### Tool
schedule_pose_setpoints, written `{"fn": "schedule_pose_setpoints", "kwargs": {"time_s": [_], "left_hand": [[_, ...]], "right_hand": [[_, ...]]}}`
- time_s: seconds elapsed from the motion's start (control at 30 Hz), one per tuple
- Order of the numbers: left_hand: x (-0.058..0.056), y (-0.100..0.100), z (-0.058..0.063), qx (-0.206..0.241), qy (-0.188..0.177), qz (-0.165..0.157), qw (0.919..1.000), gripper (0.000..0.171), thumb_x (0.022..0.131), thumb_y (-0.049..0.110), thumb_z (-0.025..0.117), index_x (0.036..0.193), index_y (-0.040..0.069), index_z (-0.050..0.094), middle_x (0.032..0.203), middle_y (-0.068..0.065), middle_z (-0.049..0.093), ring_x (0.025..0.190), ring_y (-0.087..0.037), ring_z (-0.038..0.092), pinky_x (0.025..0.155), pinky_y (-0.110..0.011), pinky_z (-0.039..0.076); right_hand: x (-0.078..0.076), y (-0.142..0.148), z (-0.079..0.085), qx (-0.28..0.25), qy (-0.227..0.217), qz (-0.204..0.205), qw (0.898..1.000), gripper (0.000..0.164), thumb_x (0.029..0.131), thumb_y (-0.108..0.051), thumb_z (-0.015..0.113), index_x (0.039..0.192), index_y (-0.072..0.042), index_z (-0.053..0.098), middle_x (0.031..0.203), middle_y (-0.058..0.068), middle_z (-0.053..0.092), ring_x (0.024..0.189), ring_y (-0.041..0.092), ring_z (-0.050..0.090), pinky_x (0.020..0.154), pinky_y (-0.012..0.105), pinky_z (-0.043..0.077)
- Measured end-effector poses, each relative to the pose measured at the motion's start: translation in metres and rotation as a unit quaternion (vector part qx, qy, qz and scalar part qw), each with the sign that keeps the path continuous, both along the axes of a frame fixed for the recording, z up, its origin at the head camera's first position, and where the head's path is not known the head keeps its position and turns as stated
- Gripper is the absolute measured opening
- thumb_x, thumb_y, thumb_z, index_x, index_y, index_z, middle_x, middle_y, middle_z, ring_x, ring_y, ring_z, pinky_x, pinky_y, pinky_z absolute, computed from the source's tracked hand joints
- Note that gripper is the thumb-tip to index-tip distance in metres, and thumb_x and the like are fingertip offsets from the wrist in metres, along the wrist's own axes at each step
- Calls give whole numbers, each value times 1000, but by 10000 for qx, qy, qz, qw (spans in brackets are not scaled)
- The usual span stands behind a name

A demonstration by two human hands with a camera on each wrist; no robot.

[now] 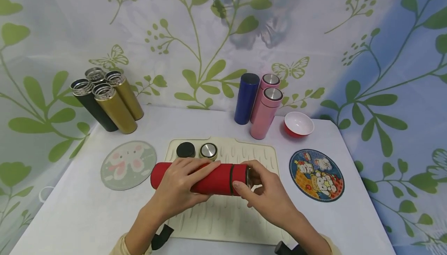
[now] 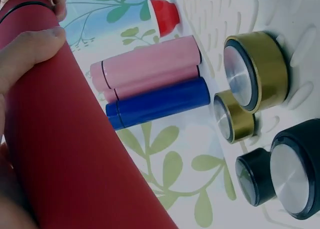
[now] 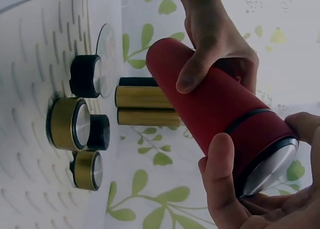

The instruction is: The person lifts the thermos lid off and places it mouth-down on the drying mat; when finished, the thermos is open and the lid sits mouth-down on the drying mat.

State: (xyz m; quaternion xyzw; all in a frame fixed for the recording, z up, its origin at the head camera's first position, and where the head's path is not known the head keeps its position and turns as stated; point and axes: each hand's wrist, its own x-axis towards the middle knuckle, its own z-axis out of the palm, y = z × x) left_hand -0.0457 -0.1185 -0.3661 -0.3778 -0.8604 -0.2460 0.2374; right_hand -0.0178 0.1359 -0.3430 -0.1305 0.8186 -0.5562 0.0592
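A red thermos flask [image 1: 217, 179] lies sideways in the air above a cream ridged mat [image 1: 227, 220], its base to the left. My left hand [image 1: 179, 183] grips its body from above, thumb on the near side. My right hand [image 1: 270, 193] holds the red lid [image 1: 240, 172] at the other end, thumb and fingers around its rim. A black ring marks the seam below the lid, and its silver top [image 3: 272, 166] shows in the right wrist view. On the mat behind the flask are several loose lids, among them a black lid [image 2: 300, 164] and a gold lid [image 2: 270, 71].
Several lidless flasks, one dark [image 1: 96, 105] and others gold [image 1: 116, 109], stand at the back left. A blue flask [image 1: 246, 99], two pink flasks [image 1: 263, 117] and a red bowl [image 1: 297, 130] stand at the back right. Round mats lie left [image 1: 118, 173] and right [image 1: 316, 189].
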Motion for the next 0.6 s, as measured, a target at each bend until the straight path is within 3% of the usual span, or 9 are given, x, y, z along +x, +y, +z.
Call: {"fn": "schedule_pose_setpoints", "kwargs": {"time_s": [0.17, 0.37, 0.5, 0.6], "left_hand": [[-1, -1, 1, -14, 101, -9, 9999, 78, 63, 27, 94, 135, 25, 64, 122, -1, 67, 110, -24, 62, 91, -45, 50], [1, -5, -1, 70, -403, -48, 9992, 78, 65, 28, 94, 136, 27, 63, 125, 2, 66, 113, -20, 60, 91, -47, 51], [3, -7, -4, 97, -604, -28, 9981, 81, 64, 29, 95, 138, 27, 62, 125, 2, 65, 114, -20, 60, 91, -51, 51], [3, -7, -5, 120, -627, -33, 9980, 81, 64, 29, 95, 138, 27, 62, 125, 2, 65, 113, -19, 60, 92, -51, 51]], "right_hand": [[0, 3, -3, 25, 500, 312, 9983, 44, 92, -26, 74, 132, -25, 55, 105, -3, 68, 84, 20, 65, 64, 33, 58], [0, 6, -4, 455, 1762, 768, 9803, 65, 84, -16, 82, 140, -25, 51, 126, -7, 59, 104, 15, 59, 75, 32, 57], [1, 6, -1, 638, 2031, 910, 9728, 75, 76, -3, 85, 140, -25, 53, 136, -5, 53, 120, 16, 52, 85, 34, 56], [1, 6, -1, 609, 2134, 911, 9708, 75, 75, -1, 85, 139, -23, 55, 138, -2, 52, 124, 18, 51, 86, 34, 56]]}}
